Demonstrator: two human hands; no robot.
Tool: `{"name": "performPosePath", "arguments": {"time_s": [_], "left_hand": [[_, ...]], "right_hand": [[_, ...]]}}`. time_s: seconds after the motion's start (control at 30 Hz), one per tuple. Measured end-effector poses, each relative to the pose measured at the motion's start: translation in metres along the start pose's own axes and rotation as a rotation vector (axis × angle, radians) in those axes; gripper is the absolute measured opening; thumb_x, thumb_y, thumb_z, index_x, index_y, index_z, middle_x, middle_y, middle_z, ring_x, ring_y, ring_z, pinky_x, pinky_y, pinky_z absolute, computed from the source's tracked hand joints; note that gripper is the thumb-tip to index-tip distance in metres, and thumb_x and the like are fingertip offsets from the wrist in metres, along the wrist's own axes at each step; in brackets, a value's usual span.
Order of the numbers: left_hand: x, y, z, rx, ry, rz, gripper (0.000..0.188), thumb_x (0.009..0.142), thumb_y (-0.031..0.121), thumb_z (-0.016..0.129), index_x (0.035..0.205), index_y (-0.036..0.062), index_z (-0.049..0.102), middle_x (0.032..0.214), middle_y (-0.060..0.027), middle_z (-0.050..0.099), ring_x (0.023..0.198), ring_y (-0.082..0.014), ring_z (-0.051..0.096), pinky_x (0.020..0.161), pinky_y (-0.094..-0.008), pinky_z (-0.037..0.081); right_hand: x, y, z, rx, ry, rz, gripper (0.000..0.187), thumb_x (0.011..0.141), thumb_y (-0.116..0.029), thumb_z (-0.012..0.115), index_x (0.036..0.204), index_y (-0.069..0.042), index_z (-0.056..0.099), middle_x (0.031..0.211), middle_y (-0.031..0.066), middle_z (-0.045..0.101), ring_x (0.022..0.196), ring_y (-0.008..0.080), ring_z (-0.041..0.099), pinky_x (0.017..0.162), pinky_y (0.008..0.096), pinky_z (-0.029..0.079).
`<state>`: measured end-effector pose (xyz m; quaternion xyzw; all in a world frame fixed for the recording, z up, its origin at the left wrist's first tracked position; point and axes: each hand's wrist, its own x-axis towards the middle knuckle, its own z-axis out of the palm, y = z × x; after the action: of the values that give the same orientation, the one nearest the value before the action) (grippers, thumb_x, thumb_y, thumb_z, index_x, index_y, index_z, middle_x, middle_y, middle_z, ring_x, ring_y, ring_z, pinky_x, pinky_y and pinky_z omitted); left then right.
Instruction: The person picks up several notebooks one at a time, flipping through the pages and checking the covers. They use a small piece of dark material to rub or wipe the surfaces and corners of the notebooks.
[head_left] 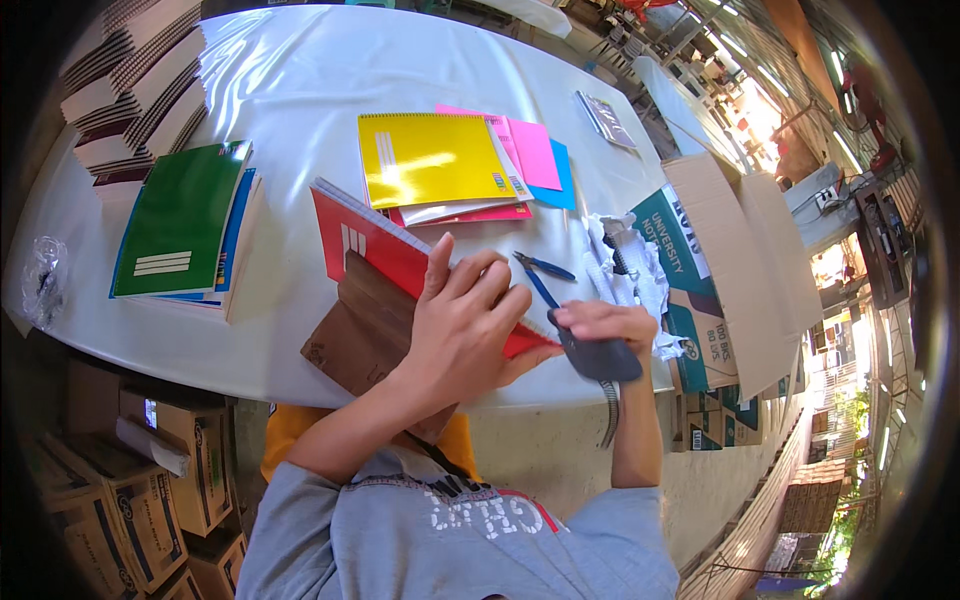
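My left hand (pixel 465 315) is closed on a red notebook (pixel 350 235), its fingers over the upper edge. The notebook is tilted up, its pages showing along the top. Below it, a brown board (pixel 365 325) sits at the table's front edge, partly hidden by my left hand. My right hand (pixel 610 322) grips a dark, flat, rounded piece (pixel 598 358) at the notebook's right end; its exact kind is unclear. A thin dark coil (pixel 609 415) hangs beside my right wrist. Blue-handled cutting pliers (pixel 548 268) lie just beyond the right hand.
Yellow spiral notebooks (pixel 430 155) and pink ones (pixel 535 155) lie mid-table. A green notebook (pixel 180 220) tops a pile at left, near tall notebook stacks (pixel 135 90). Crumpled white paper (pixel 625 265) and an open carton (pixel 700 290) stand right. More cartons (pixel 140 500) are lower left.
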<state>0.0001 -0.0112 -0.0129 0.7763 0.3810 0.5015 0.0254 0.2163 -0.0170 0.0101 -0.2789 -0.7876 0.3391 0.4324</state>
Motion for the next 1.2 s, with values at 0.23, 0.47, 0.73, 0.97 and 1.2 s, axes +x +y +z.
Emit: {"name": "performPosePath", "arguments": {"time_s": [0.23,0.47,0.73,0.97,1.2], "left_hand": [[0.002,-0.001,-0.006,0.031,-0.032,0.022,0.047,0.060,0.050,0.073,0.074,0.0089,0.056,0.083,-0.0059,0.051,0.097,-0.0221,0.050,0.106,-0.0484,0.012],[-0.002,-0.001,-0.006,-0.005,-0.035,0.012,0.050,0.061,0.050,0.073,0.083,0.0087,0.056,0.081,-0.0049,0.051,0.095,-0.0204,0.052,0.106,-0.0465,0.013],[-0.002,-0.004,-0.006,-0.170,0.013,-0.068,0.070,0.055,0.039,0.079,0.112,0.0071,0.052,0.092,-0.0047,0.057,0.097,-0.0200,0.053,0.104,-0.0435,0.022],[0.006,-0.012,-0.001,-0.090,-0.049,0.006,0.066,0.053,0.046,0.078,0.105,0.0113,0.057,0.081,-0.0017,0.054,0.095,-0.0216,0.052,0.103,-0.0467,0.022],[0.012,0.002,-0.015,-0.081,-0.125,0.067,0.033,0.065,0.044,0.071,0.080,0.0156,0.066,0.079,-0.0003,0.052,0.098,-0.0192,0.052,0.103,-0.0506,0.018]], "right_hand": [[0.007,0.009,0.001,-0.057,-0.061,-0.061,0.013,0.069,-0.008,0.069,0.082,-0.005,0.070,0.088,0.0163,0.067,0.087,0.0293,0.066,0.083,0.0411,0.050],[0.009,0.007,0.008,0.578,0.020,-0.321,0.020,0.084,-0.019,0.059,0.079,-0.001,0.067,0.087,0.0198,0.066,0.085,0.0319,0.064,0.084,0.0490,0.049],[0.012,-0.009,0.018,0.293,0.063,-0.298,0.010,0.075,-0.004,0.067,0.084,0.001,0.067,0.089,0.0177,0.067,0.085,0.0303,0.066,0.083,0.0393,0.050],[0.017,-0.002,0.011,0.388,0.022,-0.223,0.024,0.069,0.003,0.066,0.092,0.000,0.067,0.090,0.0155,0.068,0.089,0.0261,0.065,0.081,0.0335,0.050],[-0.029,0.093,-0.038,-1.178,0.214,0.404,0.044,0.070,0.002,0.060,0.113,-0.009,0.060,0.106,0.0116,0.062,0.097,0.0267,0.059,0.085,0.0340,0.047]]}}
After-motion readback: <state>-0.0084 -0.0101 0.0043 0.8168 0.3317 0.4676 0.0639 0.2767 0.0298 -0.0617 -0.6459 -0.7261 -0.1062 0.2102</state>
